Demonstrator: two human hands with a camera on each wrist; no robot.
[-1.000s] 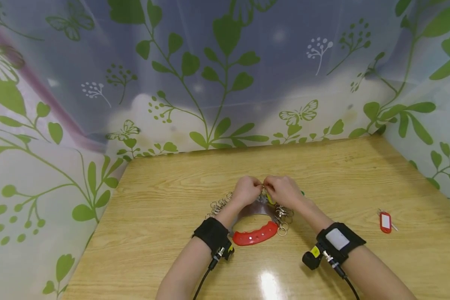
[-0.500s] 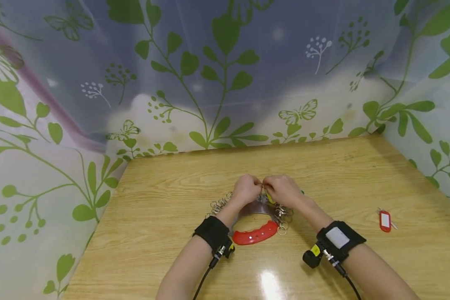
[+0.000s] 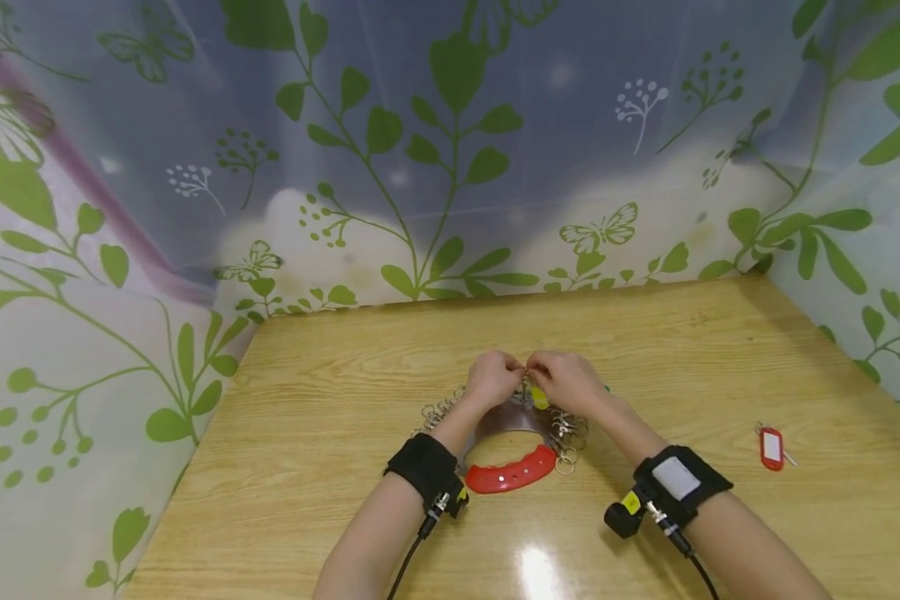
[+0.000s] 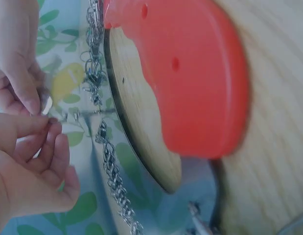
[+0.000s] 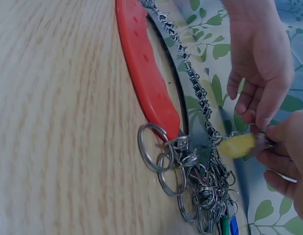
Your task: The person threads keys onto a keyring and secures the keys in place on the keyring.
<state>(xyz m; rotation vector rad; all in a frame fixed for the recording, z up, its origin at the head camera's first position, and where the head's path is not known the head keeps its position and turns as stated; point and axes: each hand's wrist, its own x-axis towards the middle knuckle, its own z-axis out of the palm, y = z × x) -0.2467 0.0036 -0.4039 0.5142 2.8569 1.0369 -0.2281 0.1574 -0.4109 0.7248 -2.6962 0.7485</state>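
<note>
A key carrier with a red handle (image 3: 512, 472) and a curved metal plate (image 3: 498, 421) stands on the table, with metal clips and rings (image 5: 200, 188) strung along its edge. Beyond the plate, my left hand (image 3: 493, 379) and right hand (image 3: 566, 382) meet fingertip to fingertip. Thumb and fingers of the left hand (image 4: 31, 166) pinch a small metal ring, mostly hidden. My right hand (image 5: 288, 156) pinches a shiny metal piece, seemingly a key, beside a yellow key tag (image 5: 237, 145). The yellow tag (image 3: 540, 397) hangs just below the right fingers.
A red key tag (image 3: 772, 448) with a white label and a key lies at the right of the table (image 3: 330, 483). Green and blue tags (image 5: 233, 225) show under the clips. A leaf-printed curtain (image 3: 450, 167) surrounds the back and sides.
The yellow tag has swung into fuller view below my right fingers. Both hands stay in nearly the same place. The head view has shifted slightly.
</note>
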